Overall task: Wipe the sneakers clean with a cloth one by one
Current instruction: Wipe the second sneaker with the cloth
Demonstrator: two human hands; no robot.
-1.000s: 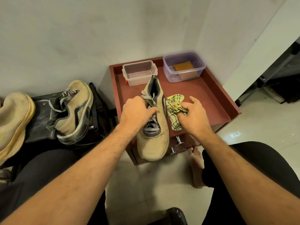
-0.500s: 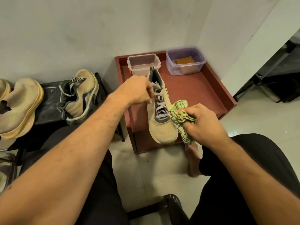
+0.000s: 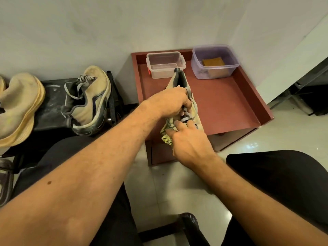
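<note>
The left hand (image 3: 170, 102) has its grip curled around the middle of a tan sneaker (image 3: 184, 96) at the laces, holding it over the front part of a red-brown bench (image 3: 227, 107) with a raised rim. The sneaker's dark heel opening points away toward the wall and its toe end is hidden behind the two hands. The right hand (image 3: 190, 141) sits just below the left, its grip closed on a bunched yellow-green checked cloth (image 3: 166, 132) that it presses against the near side of the shoe; the fingertips (image 3: 177, 123) reach up onto the grey laces. At the back of the bench stand two plastic boxes: a clear box (image 3: 165, 65) just behind the sneaker's heel, and a purple-tinted tub (image 3: 214, 61) to its right with a brown block (image 3: 213, 61) inside. To the left, on a low black stand (image 3: 51, 103), a second tan sneaker (image 3: 88, 100) leans on its side with its laces loose, and a third, paler shoe (image 3: 19, 107) lies at the left edge of the view. Both forearms are bare, and the person's dark-trousered legs frame the pale tiled floor (image 3: 168, 189) below.
</note>
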